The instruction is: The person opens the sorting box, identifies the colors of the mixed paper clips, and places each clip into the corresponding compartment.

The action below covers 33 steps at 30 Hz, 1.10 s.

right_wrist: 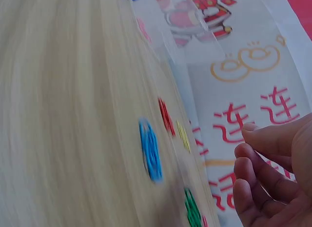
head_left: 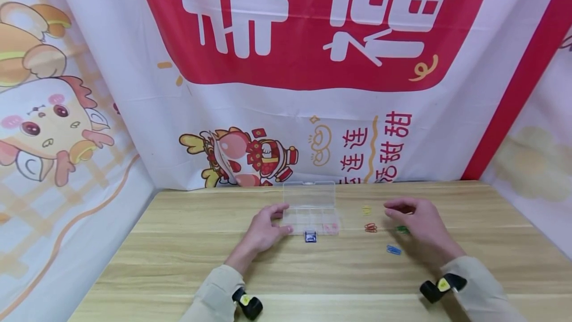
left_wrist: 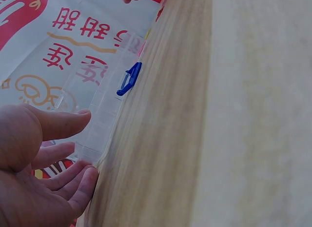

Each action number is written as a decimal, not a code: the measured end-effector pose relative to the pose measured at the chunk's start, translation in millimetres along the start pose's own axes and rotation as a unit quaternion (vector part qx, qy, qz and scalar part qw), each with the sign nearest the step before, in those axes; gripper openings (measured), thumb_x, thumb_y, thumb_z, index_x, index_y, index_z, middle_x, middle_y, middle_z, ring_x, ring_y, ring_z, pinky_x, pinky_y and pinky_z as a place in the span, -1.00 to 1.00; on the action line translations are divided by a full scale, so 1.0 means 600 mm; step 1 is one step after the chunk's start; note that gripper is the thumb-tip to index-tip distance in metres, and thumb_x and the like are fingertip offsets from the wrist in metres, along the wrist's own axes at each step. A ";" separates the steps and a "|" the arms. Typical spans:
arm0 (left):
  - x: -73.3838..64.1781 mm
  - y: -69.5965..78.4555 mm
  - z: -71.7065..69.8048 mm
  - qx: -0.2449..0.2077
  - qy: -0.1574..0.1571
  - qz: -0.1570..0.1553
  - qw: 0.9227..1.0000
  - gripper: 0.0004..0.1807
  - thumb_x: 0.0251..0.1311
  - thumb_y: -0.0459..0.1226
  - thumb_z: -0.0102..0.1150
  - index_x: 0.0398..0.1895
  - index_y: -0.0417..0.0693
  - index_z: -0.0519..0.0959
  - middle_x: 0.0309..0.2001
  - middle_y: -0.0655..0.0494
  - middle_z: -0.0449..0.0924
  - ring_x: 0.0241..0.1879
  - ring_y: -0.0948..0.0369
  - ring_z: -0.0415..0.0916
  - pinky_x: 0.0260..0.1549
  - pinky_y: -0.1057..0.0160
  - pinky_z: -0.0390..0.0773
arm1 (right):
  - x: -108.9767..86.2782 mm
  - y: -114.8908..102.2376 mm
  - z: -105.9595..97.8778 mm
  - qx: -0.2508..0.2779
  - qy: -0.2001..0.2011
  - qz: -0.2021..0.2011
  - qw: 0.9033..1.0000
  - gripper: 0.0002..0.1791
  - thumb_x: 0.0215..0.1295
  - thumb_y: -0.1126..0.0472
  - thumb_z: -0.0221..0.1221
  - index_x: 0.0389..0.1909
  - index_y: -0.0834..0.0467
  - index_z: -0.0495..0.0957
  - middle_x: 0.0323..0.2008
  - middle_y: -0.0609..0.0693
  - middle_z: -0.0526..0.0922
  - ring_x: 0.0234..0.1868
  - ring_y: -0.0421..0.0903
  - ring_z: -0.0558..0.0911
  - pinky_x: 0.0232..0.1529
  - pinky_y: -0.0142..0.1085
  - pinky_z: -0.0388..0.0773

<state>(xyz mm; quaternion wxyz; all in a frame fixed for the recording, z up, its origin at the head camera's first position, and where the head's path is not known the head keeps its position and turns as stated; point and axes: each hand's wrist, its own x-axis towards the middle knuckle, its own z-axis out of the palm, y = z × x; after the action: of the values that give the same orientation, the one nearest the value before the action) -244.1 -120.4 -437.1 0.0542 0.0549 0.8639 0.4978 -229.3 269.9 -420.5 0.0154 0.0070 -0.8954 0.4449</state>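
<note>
Fingers spread at clear box (head_left: 308, 215) near table's (head_left: 178, 242) back edge — left hand (head_left: 264, 230) | bent, empty-looking — right hand (head_left: 422, 220) | risk: scattering green clips (head_left: 402, 230), sweeping low

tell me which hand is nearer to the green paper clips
Right. The right hand is just by the green paper clips; the left hand is farther off, at the left end of the clear box.

Wood-grain tabletop (head_left: 339, 272), white cloth backdrop (head_left: 134, 63), red panel (head_left: 308, 71) with 2 large white characters (head_left: 241, 9), cartoon print (head_left: 37, 108) at left
</note>
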 end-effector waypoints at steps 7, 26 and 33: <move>0.001 0.001 -0.001 0.001 0.001 0.002 1.000 -0.30 0.24 -0.31 0.48 0.47 -0.01 0.51 0.40 -0.19 0.51 0.28 -0.05 0.55 0.23 -0.05 0.66 | 0.002 0.026 -0.035 -0.013 -0.006 0.039 0.999 -0.46 0.52 -0.12 0.24 0.37 0.07 0.59 0.24 0.15 0.66 0.13 0.05 0.55 -0.04 -0.31 0.56; 0.001 -0.001 0.001 0.002 0.000 -0.008 1.000 -0.33 0.26 -0.30 0.47 0.45 0.03 0.52 0.39 -0.16 0.52 0.27 -0.04 0.56 0.26 -0.06 0.65 | 0.023 0.079 -0.041 -0.066 0.005 0.054 0.996 -0.49 0.42 0.11 0.38 0.31 0.21 0.63 0.21 0.27 0.72 0.08 0.11 0.62 -0.06 -0.33 0.50; 0.002 -0.001 0.000 -0.001 0.001 -0.006 1.000 -0.33 0.26 -0.30 0.47 0.45 0.03 0.52 0.40 -0.15 0.52 0.32 -0.05 0.53 0.29 -0.07 0.64 | 0.023 0.079 -0.036 -0.081 -0.003 0.047 0.996 -0.58 0.43 0.12 0.36 0.21 0.21 0.70 0.23 0.32 0.69 0.16 0.21 0.59 0.08 0.03 0.57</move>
<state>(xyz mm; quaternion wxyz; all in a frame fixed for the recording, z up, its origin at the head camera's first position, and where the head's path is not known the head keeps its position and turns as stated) -245.1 -120.4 -437.9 0.0568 0.0492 0.8635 0.4987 -244.1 315.5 -444.7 -0.0080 -0.0347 -0.9277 0.3715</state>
